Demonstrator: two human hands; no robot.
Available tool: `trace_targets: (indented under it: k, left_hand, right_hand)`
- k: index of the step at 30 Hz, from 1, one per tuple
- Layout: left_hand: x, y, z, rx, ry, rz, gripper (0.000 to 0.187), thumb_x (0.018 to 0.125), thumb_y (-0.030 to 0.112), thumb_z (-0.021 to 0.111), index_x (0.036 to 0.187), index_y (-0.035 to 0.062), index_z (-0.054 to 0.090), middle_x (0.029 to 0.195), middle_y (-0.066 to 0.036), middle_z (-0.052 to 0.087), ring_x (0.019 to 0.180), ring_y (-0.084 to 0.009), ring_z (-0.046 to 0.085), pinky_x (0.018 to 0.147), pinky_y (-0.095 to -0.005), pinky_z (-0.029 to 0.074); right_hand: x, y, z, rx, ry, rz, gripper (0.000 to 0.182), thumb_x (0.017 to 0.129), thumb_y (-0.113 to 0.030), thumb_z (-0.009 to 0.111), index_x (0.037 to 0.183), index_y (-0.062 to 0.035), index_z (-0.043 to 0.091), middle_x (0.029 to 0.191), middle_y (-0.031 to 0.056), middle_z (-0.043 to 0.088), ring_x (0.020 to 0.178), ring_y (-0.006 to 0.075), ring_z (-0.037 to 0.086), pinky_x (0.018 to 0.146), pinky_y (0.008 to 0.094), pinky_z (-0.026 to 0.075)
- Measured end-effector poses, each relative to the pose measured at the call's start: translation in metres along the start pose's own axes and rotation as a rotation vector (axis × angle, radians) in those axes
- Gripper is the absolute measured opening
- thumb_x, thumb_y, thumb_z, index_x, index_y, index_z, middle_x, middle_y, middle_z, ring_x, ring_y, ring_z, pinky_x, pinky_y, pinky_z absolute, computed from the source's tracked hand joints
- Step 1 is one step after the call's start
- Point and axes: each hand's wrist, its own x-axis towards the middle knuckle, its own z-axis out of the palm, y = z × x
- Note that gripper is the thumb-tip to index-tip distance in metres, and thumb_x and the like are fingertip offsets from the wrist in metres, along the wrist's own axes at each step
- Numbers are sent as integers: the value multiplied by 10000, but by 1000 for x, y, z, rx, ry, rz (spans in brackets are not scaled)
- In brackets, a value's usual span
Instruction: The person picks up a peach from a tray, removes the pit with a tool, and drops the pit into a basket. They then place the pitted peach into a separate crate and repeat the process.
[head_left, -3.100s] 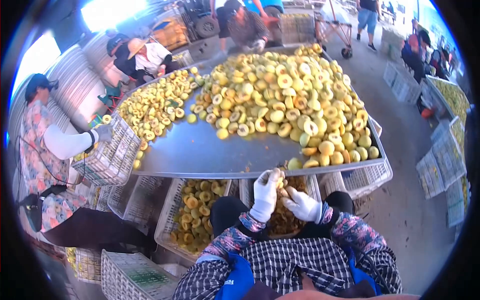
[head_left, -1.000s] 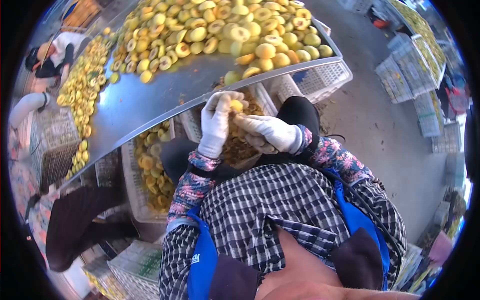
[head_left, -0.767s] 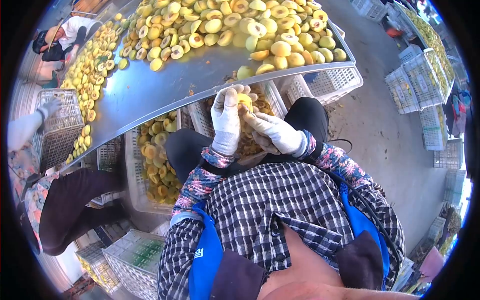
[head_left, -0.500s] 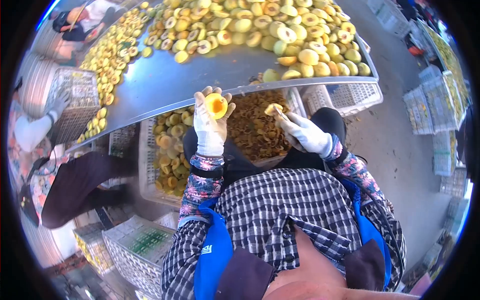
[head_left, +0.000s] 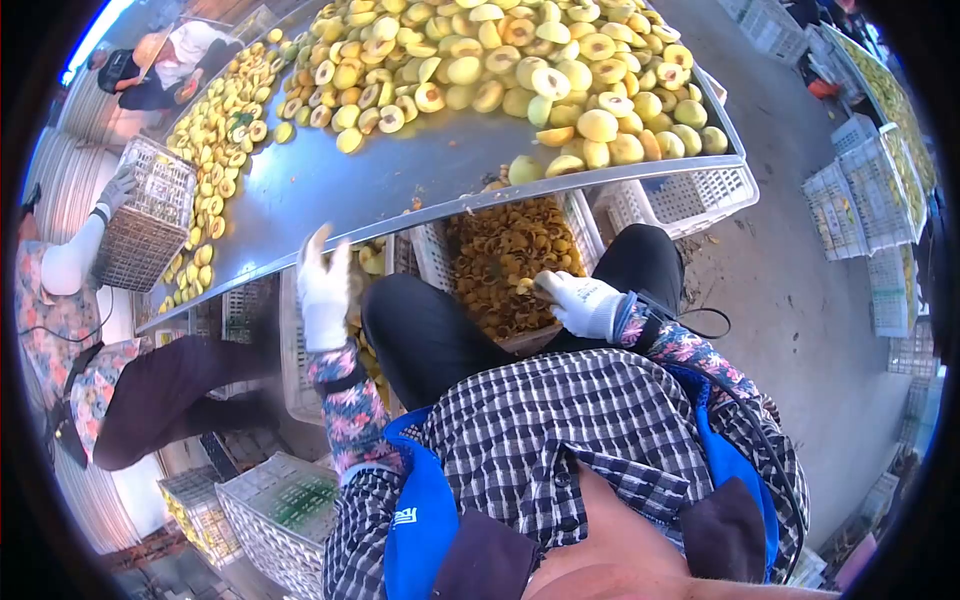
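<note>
My left hand (head_left: 326,292), in a white glove, is held with fingers apart and nothing in it. It is above a crate of hollowed yellow peach halves (head_left: 372,258), just below the edge of the metal table (head_left: 400,185). My right hand (head_left: 583,304), gloved too, is closed round a small tool mostly hidden by the fingers. A yellow fruit scrap (head_left: 526,287) shows at its tip. Beneath lies a crate of brownish peach scraps (head_left: 510,240) between my knees.
Cut peach halves (head_left: 480,70) are heaped on the table. A co-worker's arm (head_left: 72,262) reaches to a crate (head_left: 150,215) at left. A white crate (head_left: 690,200) stands under the table's right end; stacked crates (head_left: 862,195) stand farther right. A cord (head_left: 705,320) hangs by my right sleeve.
My left hand has moved left and down, and the hollowed peach half has left it. My right hand has moved slightly left and down, over the scraps.
</note>
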Motion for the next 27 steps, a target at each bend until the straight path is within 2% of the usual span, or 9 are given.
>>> trace_targets:
  k: [1,5,9,14,18,20,21,24,27]
  left_hand:
    - [9,27,17,-105,-31,150,358,873,220,645,1203,88,604,1212,-173,584,1090,-299,577,948,-385,447]
    - [40,126,86,-335,-453,233,363,864,193,643,1209,86,602,1180,-149,605,982,-272,642,874,-370,499]
    - [63,159,176,-48,-613,517,444,861,298,622,1246,81,583,1182,-147,622,1081,-284,595,965,-369,447]
    - [78,176,193,201,-716,419,586,731,371,669,1250,112,588,1185,-176,598,1129,-327,562,981,-387,447]
    - [85,165,200,151,-707,416,549,732,309,664,1236,103,595,1143,-178,621,1097,-337,583,964,-387,460]
    - [88,147,197,-329,-659,185,474,751,226,646,1183,37,601,1046,-177,651,962,-291,639,841,-361,519]
    - [91,140,190,-716,-773,-107,367,785,165,617,1108,-10,605,910,-149,649,799,-237,642,701,-321,537]
    - [105,121,162,-1522,-671,-727,276,851,137,508,1073,13,613,816,-107,608,688,-245,610,600,-341,538]
    - [92,107,126,-1771,-745,-698,414,886,316,436,1159,54,603,1048,-165,650,727,-310,622,616,-379,556]
  right_hand:
    - [-1,0,-1,-25,-14,5,448,879,-108,512,1309,-83,389,1096,240,565,963,401,614,827,445,496]
    - [-1,-10,-8,-99,-70,43,579,886,-106,500,1430,-161,310,1138,243,542,964,387,620,828,428,502]
    - [-7,-12,-14,-165,-119,76,701,889,-90,488,1506,-234,188,1161,240,528,994,372,617,842,415,499]
    - [-10,-8,-8,-129,-55,75,677,889,-72,457,1498,-233,212,1138,239,543,1021,380,610,847,415,496]
    - [-11,-6,-10,-96,13,4,632,896,-102,458,1479,-241,257,1095,244,555,964,395,614,836,420,497]
    - [-10,-8,-11,-67,65,-22,617,902,-118,461,1474,-246,265,1072,247,558,945,403,614,833,423,497]
    - [-11,-11,-16,-36,76,-23,604,906,-133,468,1469,-221,268,1051,248,574,944,404,613,833,429,496]
    - [-10,-9,-17,84,148,-95,576,914,-165,486,1453,-162,283,1018,244,607,941,400,616,832,438,495]
    - [-8,-19,-24,148,242,-92,510,938,-247,506,1391,-72,353,994,221,649,878,379,646,768,440,518]
